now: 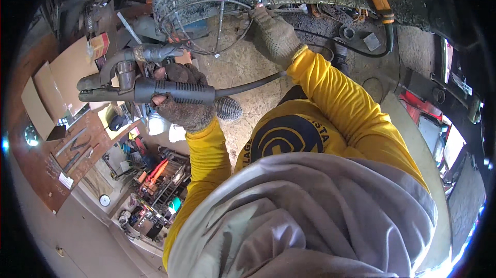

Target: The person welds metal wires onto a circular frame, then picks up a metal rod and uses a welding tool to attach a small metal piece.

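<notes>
Wrapped tight in the gloved left hand (181,105): ribbed black grip of an electrode holder (155,91), fingers curled full round it, jaws of the tool pointing out to the left past the knuckles, black cable (248,84) trailing off the butt end to the right. Up and right of that grip, gloved right hand (276,35) closed on a rod at the lower rim of a wire cage (206,4), fingertips pinching where a small bright spot shows; exact hold partly hidden by the glove.

Holder likely fairly heavy and stiff, rubbery sleeve giving good purchase through coarse gloves; best held mid-sleeve as now, well back from the bare metal jaws. Cable stiff enough to tug at the wrist. Cage probably light but springy, thin rods prone to flex and maybe hot near the joint, so steadied on a rod beside the weld rather than on it.

Below the left grip, cluttered shelf (155,185) and cardboard pieces (57,82).
</notes>
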Motion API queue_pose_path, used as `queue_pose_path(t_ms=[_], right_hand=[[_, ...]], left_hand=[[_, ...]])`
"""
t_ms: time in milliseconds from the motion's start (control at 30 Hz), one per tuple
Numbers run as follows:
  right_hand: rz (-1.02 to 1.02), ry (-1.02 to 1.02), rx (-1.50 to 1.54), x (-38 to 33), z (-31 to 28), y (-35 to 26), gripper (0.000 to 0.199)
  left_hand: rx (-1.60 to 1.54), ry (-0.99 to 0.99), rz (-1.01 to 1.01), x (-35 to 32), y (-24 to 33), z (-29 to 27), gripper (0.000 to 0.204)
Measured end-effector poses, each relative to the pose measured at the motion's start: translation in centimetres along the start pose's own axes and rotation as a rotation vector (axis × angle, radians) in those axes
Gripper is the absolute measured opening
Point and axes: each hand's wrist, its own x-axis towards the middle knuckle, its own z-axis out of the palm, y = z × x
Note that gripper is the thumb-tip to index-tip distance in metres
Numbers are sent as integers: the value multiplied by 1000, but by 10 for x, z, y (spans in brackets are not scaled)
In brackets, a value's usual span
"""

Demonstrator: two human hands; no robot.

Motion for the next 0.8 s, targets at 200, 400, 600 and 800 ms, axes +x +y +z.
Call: queue_pose_path(t_ms=[200,400,600,800], right_hand=[[140,-146,262,-14,-18,-5,61],[410,-286,-266,-72,-23,4,67],[50,-353,-399,-62,24,-30,41],[12,-352,-239,-63,53,-75,41]], left_hand=[[-32,91,-44,-6,4,27,42],[116,224,-86,-30,16,31,48],[266,378,-87,-74,10,-2,60],[235,238,-190,-80,-1,23,63]])
